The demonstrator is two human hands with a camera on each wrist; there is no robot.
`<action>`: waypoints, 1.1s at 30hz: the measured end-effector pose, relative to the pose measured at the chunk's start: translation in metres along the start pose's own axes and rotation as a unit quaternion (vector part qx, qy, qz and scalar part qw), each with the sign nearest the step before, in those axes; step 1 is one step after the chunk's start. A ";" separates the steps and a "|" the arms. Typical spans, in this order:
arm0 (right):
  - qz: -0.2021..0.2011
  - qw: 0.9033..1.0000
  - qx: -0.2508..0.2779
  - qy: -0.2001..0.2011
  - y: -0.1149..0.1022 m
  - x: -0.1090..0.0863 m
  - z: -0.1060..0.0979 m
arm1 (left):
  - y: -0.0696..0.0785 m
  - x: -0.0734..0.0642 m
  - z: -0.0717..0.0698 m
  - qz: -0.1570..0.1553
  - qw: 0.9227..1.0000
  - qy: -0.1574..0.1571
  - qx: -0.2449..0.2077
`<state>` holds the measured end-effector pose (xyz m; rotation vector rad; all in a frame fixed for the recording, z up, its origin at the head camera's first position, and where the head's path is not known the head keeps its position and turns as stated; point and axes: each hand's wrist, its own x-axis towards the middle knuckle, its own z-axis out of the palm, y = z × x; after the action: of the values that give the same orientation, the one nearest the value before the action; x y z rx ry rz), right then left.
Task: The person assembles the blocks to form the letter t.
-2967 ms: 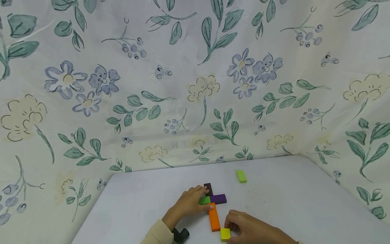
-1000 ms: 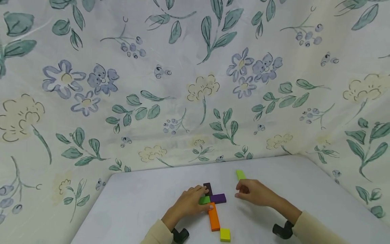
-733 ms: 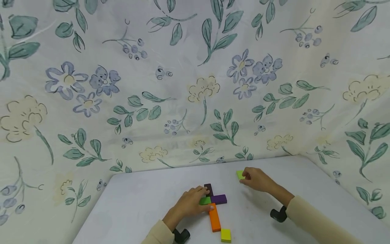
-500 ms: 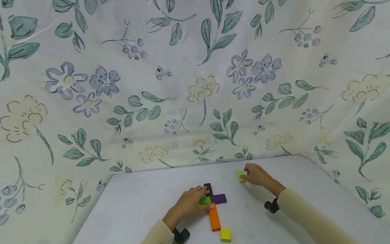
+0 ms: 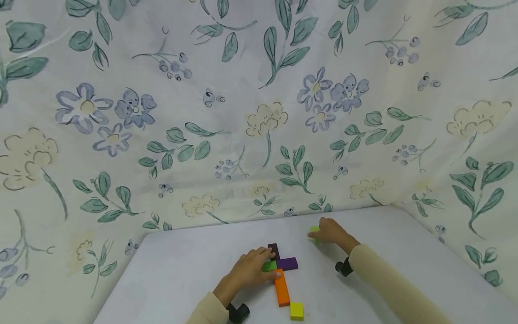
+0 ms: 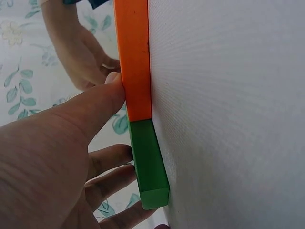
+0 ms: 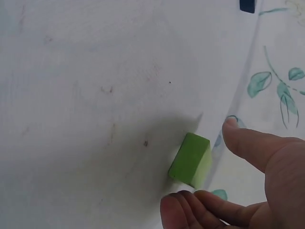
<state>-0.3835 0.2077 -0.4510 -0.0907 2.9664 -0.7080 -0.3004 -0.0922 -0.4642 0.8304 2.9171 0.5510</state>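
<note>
My left hand rests on a joined group of blocks, its thumb on the orange block and its fingers over the green block and the dark brown block. In the left wrist view the green block meets the end of the orange one, and the fingers are loosely spread. A purple block adjoins the green one. Farther back, my right hand reaches over a lime green block. The right wrist view has this lime block near the fingertips, the thumb held apart from it.
A yellow block lies at the near end of the orange block, on the white table. Floral cloth hangs behind and beside the table. Each wrist carries a black device, one by the left sleeve.
My right hand has left the yellow block and gone forward to the lime green block, now covering part of it. The left hand keeps its place on the joined blocks.
</note>
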 end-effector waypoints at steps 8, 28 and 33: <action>0.040 0.999 0.008 -0.002 0.000 0.007 0.002 | 0.000 0.003 -0.002 0.002 1.000 0.002 0.006; 0.054 0.998 0.003 -0.022 -0.003 0.006 0.006 | 0.002 -0.003 -0.001 -0.011 1.000 -0.010 0.006; 0.046 0.999 0.004 -0.018 -0.005 0.005 0.003 | 0.000 -0.001 0.000 -0.012 1.000 -0.008 0.006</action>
<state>-0.3877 0.2011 -0.4517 0.0321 2.9116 -0.6981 -0.2996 -0.0930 -0.4640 0.7956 2.9146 0.5233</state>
